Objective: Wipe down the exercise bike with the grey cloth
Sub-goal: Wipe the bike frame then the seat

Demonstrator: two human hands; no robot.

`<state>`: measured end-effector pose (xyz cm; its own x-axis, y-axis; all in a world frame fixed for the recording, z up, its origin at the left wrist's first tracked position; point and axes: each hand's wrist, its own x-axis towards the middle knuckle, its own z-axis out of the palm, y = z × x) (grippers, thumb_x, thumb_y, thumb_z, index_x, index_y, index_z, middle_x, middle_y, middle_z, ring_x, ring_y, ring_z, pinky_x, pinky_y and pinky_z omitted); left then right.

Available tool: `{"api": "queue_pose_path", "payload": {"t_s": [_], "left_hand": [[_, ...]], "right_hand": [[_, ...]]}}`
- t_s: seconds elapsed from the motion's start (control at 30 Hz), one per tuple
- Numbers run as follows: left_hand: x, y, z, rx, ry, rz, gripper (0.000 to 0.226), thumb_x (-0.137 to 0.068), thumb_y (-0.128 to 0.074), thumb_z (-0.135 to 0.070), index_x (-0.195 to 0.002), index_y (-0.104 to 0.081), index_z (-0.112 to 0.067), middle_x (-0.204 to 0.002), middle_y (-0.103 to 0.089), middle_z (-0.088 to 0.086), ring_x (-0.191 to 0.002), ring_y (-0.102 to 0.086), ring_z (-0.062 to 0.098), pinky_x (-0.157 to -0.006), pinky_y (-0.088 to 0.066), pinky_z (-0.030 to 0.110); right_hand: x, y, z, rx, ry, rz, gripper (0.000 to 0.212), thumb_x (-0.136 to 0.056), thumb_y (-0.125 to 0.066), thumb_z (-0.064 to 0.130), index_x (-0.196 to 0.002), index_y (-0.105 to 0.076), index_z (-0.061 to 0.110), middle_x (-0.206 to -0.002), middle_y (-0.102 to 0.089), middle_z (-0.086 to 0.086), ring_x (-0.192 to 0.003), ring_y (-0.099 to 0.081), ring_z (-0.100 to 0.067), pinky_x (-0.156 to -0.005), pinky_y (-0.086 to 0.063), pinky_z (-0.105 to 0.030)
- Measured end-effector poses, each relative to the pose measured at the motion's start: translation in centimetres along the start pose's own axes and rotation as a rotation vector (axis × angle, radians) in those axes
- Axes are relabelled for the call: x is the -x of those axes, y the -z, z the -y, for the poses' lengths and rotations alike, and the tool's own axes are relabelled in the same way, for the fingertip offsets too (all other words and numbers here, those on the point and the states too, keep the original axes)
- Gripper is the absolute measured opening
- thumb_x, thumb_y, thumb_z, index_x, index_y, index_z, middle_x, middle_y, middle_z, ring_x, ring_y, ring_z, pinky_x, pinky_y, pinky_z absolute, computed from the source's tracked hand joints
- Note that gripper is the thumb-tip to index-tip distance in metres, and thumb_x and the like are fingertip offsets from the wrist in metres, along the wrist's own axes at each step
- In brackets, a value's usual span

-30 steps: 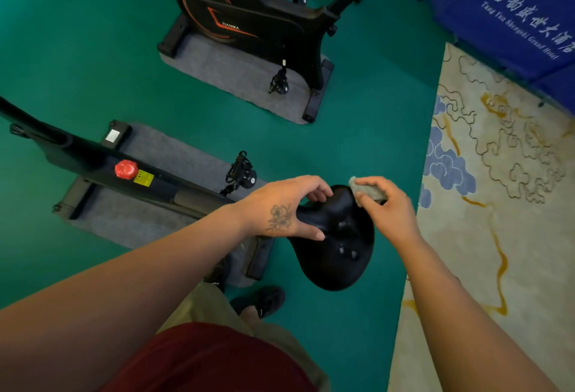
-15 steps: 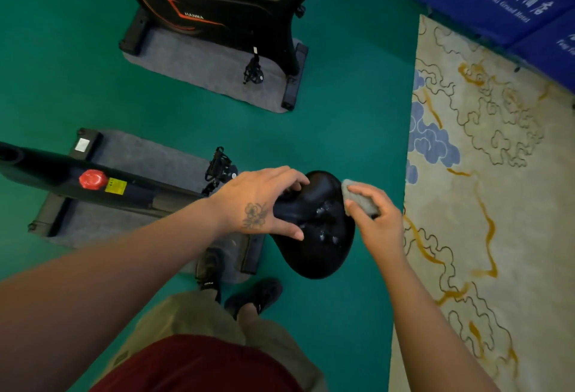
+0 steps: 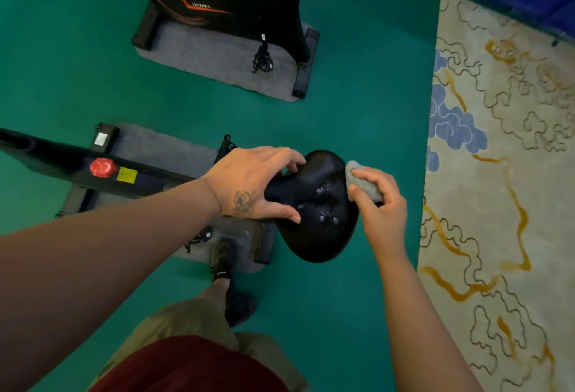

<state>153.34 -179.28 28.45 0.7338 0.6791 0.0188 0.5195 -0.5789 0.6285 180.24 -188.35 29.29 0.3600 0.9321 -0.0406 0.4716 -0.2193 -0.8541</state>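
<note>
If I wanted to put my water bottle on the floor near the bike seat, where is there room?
Bare green floor lies between the far bike's grey mat and the patterned carpet, and more below the seat. It is crowded left of the seat: the left hand, bike frame, near mat and the person's shoes. The right hand holds the grey cloth at the seat's right edge.

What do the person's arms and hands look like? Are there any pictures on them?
Both arms are bare, with no sleeves, gloves, watch or rings showing. The left hand has a small dark flower tattoo on its back. The right hand shows no markings.
</note>
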Motion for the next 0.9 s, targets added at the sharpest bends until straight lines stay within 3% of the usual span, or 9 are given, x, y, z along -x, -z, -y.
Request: {"api": "queue_pose_path", "payload": {"t_s": [0.2,0.4,0.63,0.9], "left_hand": [[-0.2,-0.2,0.3,-0.043,-0.048,-0.007,0.095,-0.075,-0.064,-0.093,-0.141,-0.048,-0.027,-0.129,-0.067,-0.01,-0.11,-0.07,0.016,-0.087,-0.06,0.043],[-0.2,-0.2,0.4,-0.081,-0.058,-0.023,0.094,-0.076,-0.063,-0.093,-0.14,-0.05,-0.025,-0.129,-0.066,-0.011,-0.106,-0.07,0.014,-0.086,-0.056,0.037],[-0.2,-0.4,0.5,-0.105,-0.103,-0.057,0.09,-0.081,-0.055,-0.093,-0.137,-0.052,-0.024,-0.125,-0.066,-0.009,-0.103,-0.071,0.017,-0.082,-0.058,0.039],[-0.2,-0.5,0.5,-0.143,-0.13,-0.07,0.08,-0.085,-0.058,-0.086,-0.133,-0.056,-0.022,-0.119,-0.066,-0.008,-0.099,-0.069,0.018,-0.077,-0.054,0.035]], "right_hand": [[3.9,1.2,-1.7,-0.065,-0.029,-0.064,0.025,-0.087,-0.072,0.011,-0.108,-0.075,0.023,-0.122,-0.069,-0.003,-0.117,-0.065,-0.011,-0.107,-0.051,-0.036],[0.8,0.4,-2.0,-0.072,0.045,-0.033,0.025,-0.089,-0.073,0.001,-0.11,-0.077,0.013,-0.124,-0.072,-0.004,-0.121,-0.067,-0.015,-0.11,-0.049,-0.033],[0.9,-0.6,-1.5,-0.104,0.026,-0.086,0.022,-0.091,-0.07,0.005,-0.104,-0.077,0.02,-0.121,-0.071,-0.003,-0.118,-0.066,-0.014,-0.107,-0.048,-0.029],[6.3,-0.2,-2.9,-0.183,-0.059,-0.18,0.028,-0.093,-0.074,0.002,-0.106,-0.075,0.027,-0.121,-0.064,-0.012,-0.119,-0.063,-0.018,-0.11,-0.049,-0.037]]}}
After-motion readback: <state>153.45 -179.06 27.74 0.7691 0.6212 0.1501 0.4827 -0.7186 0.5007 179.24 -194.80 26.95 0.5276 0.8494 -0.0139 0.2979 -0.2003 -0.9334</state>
